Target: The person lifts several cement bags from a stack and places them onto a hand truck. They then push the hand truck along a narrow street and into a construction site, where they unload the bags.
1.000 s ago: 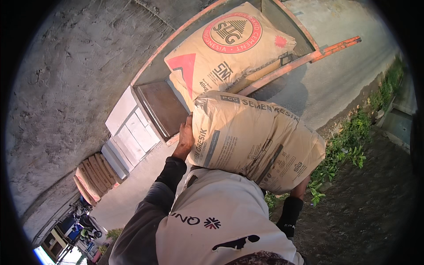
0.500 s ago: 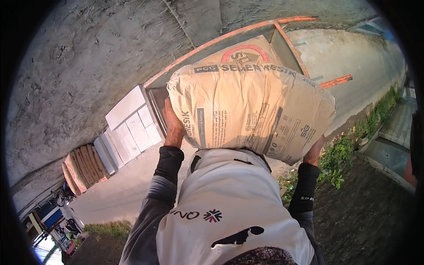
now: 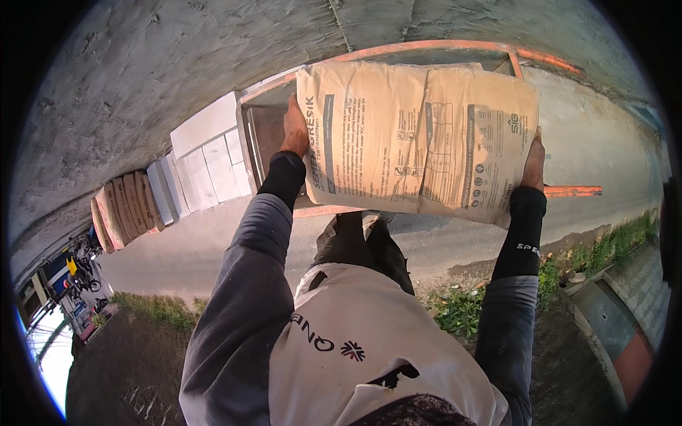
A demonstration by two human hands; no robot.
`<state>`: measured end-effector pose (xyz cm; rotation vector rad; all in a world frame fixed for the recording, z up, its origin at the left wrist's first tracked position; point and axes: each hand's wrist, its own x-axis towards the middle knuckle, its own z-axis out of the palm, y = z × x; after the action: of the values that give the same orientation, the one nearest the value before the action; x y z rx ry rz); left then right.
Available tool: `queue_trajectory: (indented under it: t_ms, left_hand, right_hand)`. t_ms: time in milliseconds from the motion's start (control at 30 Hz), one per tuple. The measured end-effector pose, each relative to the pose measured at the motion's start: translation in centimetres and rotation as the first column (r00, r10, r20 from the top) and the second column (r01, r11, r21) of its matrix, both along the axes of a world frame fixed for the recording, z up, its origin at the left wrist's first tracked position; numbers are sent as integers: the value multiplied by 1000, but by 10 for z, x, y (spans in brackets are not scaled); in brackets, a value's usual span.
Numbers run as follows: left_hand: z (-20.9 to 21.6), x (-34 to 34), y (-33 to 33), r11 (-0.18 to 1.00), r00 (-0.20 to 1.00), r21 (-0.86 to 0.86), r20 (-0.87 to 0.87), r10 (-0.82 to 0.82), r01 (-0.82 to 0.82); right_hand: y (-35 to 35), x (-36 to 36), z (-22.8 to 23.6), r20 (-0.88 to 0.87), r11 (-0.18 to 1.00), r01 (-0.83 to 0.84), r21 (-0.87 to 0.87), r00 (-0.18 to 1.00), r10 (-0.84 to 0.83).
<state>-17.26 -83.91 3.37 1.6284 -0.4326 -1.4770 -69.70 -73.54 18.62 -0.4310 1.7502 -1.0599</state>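
A large tan paper cement bag (image 3: pixel 419 142) lies broad side up over the orange-framed cart (image 3: pixel 398 47), well out in front of my body. My left hand (image 3: pixel 295 128) grips its left end, fingers against the side. At the opposite end my right hand (image 3: pixel 533 162) presses on the bag's right edge, and its fingers are partly hidden. Both arms reach forward. The bag covers most of the cart's bed, so whether it rests fully on what lies below cannot be seen.
White blocks (image 3: pixel 206 160) are stacked left of the cart, with more cement bags (image 3: pixel 128 206) beyond them. A rough grey wall (image 3: pixel 213 57) runs along the far side. An orange cart handle (image 3: pixel 577 191) sticks out to the right. Green plants (image 3: pixel 458 311) grow along the pavement's near edge.
The bag has moved away from my torso and further over the cart, covering the other bag seen there before. My arms have stretched out with it, both hands still holding its ends.
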Motion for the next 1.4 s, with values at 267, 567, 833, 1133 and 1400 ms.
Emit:
queue_trajectory:
  t_ms: [267, 567, 833, 1133, 1400]
  left_hand:
    - [11, -5, 0, 997, 991, 48, 117, -57, 52]
    - [18, -22, 3, 977, 888, 186, 424, -177, 107]
    - [-11, 16, 14, 986, 889, -108, -454, 61, -123]
    - [6, 18, 28, 997, 941, 80, -334, 48, -23]
    - [57, -28, 52, 971, 988, -185, 60, -144, 153]
  right_hand:
    - [4, 20, 19, 43, 992, 44, -114, 998, -40]
    - [1, 45, 55, -55, 999, -45, -4, 997, 44]
    - [-55, 66, 56, -642, 912, -302, 277, 648, 409]
    - [-70, -14, -23, -522, 974, -191, 123, 823, 227]
    - [-67, -23, -21, -483, 943, -240, 230, 813, 325]
